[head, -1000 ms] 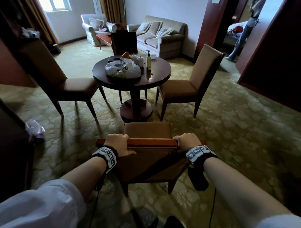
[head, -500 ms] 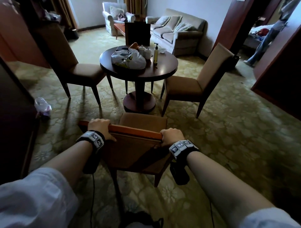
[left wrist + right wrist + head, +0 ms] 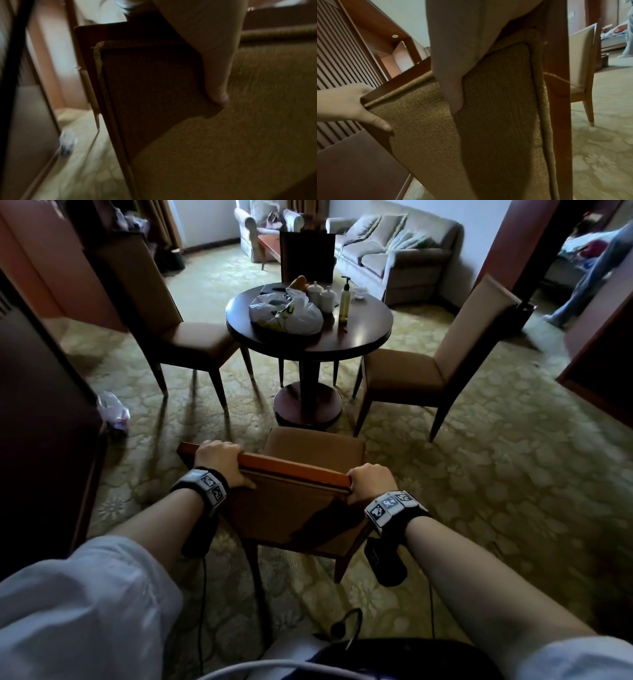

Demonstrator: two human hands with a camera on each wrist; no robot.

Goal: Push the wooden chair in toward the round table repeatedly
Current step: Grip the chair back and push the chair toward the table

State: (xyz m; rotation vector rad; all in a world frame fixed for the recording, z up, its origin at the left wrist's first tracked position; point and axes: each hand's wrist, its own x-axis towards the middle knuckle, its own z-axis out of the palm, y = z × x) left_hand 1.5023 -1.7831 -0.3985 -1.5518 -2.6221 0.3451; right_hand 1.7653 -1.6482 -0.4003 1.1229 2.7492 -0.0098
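Wooden chair [image 3: 294, 501] stands on the patterned carpet [image 3: 479, 491] in front of us, its seat facing the round table [image 3: 359, 333] and just short of the table's pedestal base. Our left hand [image 3: 219, 462] and right hand [image 3: 371, 482] both curl over its top rail (thumbs pressed flat against the fabric back). A plastic bag [image 3: 286, 311] sits on the tabletop.
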